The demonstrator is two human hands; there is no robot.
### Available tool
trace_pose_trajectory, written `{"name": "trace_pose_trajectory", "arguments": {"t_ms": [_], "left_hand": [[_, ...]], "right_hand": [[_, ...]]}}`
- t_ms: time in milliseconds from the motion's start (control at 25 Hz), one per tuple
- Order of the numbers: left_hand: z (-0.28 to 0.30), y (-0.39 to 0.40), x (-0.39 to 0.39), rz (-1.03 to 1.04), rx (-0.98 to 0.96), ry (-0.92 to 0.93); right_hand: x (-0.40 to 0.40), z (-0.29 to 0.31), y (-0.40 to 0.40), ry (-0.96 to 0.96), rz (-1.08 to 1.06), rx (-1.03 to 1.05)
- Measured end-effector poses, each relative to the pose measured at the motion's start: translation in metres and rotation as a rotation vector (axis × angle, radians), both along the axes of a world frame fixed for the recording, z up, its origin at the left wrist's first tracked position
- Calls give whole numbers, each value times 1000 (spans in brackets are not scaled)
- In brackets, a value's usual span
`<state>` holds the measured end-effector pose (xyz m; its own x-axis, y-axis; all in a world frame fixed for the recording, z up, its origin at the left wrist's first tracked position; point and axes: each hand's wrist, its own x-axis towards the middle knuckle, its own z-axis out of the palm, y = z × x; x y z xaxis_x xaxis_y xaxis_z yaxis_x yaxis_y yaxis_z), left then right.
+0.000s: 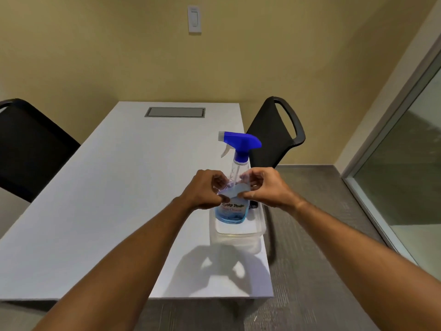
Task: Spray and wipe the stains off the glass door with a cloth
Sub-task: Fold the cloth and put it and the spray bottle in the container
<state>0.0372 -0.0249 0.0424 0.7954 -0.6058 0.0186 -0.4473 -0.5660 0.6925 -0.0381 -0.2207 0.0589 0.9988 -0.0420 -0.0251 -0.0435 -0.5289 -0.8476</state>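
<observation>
A clear spray bottle (pixel 238 163) with a blue trigger head and blue liquid stands upright in a shallow clear plastic tray (pixel 259 229) near the right edge of the white table (pixel 107 211). In front of the bottle my left hand (pixel 205 189) and my right hand (pixel 265 187) both pinch a small pale piece of material (pixel 232 191), possibly a thin cloth or a clear wrapper; I cannot tell which. The glass door (pixel 410 168) with its grey frame stands at the far right.
Two black chairs flank the table, one at the left (pixel 31 149) and one behind the bottle at the right (pixel 276 132). A grey cable hatch (pixel 175 112) sits in the tabletop's far end. A wall switch (pixel 194 19) hangs above. Grey floor (pixel 310 271) runs between table and door.
</observation>
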Motion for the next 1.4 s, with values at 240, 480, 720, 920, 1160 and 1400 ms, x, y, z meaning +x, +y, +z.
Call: {"name": "trace_pose_trajectory", "arguments": {"t_ms": [240, 480, 720, 920, 1160, 1400], "left_hand": [[-35, -45, -10, 140, 31, 37], [-75, -51, -17, 260, 68, 146], [-96, -52, -15, 237, 90, 184], [-105, -51, -13, 198, 104, 215], [-111, -47, -10, 153, 122, 225], [-116, -40, -11, 67, 114, 208]], "right_hand": [[18, -38, -45, 50, 89, -45], [26, -81, -46, 78, 162, -89], [27, -101, -44, 141, 158, -93], [24, -110, -41, 166, 142, -108], [21, -110, -33, 165, 116, -165], [9, -113, -24, 151, 101, -197]]}}
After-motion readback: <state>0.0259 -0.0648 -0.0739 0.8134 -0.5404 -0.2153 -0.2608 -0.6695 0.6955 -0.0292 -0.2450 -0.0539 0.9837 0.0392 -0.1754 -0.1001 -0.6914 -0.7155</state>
